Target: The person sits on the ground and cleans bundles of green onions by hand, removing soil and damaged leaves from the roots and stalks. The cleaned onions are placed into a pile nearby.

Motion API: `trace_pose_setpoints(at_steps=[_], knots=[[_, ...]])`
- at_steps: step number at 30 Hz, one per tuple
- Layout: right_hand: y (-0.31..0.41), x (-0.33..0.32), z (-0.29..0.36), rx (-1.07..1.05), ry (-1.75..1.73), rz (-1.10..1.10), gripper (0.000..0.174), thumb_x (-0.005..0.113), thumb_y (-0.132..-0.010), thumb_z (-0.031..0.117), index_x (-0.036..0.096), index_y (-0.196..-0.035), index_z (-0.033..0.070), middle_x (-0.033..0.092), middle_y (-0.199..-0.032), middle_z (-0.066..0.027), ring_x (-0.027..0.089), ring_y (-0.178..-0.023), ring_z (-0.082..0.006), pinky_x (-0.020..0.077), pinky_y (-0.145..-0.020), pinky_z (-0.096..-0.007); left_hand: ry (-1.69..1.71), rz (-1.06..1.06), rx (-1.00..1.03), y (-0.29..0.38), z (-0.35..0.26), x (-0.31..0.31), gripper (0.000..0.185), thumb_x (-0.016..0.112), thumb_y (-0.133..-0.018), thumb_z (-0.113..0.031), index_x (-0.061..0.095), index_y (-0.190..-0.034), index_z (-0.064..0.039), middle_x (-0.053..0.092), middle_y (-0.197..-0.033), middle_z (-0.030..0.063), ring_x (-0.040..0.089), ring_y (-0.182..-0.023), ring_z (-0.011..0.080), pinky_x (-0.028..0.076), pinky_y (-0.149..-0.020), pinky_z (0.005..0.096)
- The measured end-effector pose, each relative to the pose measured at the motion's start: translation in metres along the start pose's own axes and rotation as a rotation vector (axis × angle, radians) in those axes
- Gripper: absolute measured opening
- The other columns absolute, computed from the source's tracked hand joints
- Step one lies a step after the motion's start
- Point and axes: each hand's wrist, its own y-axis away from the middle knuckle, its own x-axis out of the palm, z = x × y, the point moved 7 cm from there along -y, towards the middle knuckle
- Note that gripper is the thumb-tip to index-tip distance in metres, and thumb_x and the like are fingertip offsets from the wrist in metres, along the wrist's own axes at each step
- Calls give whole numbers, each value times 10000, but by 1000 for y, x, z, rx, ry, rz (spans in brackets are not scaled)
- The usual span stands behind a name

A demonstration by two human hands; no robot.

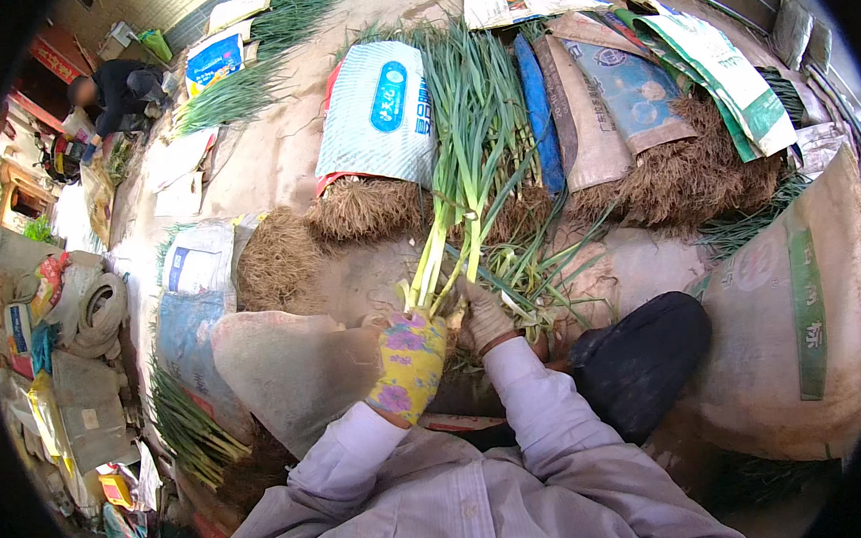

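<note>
My left hand (409,363), in a yellow glove with purple flowers, is closed around the lower ends of several green onions (430,265). Their white stalks rise from the fist, and the long green leaves stretch away from me over a larger pile of green onions (474,81). Close on the right, my right hand (484,317), in a pale, dirty glove, has its fingers at the base of one stalk; whether it grips the stalk cannot be told. Loose leaves and peeled bits (542,281) lie on the ground beyond and to the right of it.
Root-on bundles (368,210) lie ahead under a white and blue woven sack (373,117). More sacks cover bundles at the right (627,94) and left (196,313). A large upright sack (766,322) stands beside my right knee. Another person (120,95) crouches at the far left.
</note>
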Motion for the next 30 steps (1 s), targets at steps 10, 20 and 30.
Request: trace_pose_setpoints(at_steps=[10, 20, 30], knots=[[0, -22, 2, 8, -98, -169, 372, 668, -859, 269, 621, -1118, 6, 657, -1079, -154, 626, -987, -328, 497, -925, -480, 406, -56, 169, 33, -6, -25, 487, 706, -746, -184, 562, -1193, -53, 543, -1247, 145, 542, -1095, 359, 522, -815, 437], [-9, -24, -3, 78, -154, -80, 354, 694, -824, 195, 621, -1116, 8, 663, -1083, -152, 629, -1011, -324, 510, -915, -506, 1039, 251, -2, -66, 118, 32, 402, 570, -922, -265, 585, -1256, -41, 611, -1208, 137, 564, -1157, 233, 480, -931, 345], [15, -65, 24, -83, 100, -284, 488, 700, -864, 359, 558, -1216, 52, 631, -1124, -74, 610, -1011, -209, 519, -881, -364, 2215, 931, -97, -153, -3, 182, 747, 568, -889, -525, 428, -1370, 29, 548, -1279, 251, 564, -1152, 349, 406, -1037, 472]])
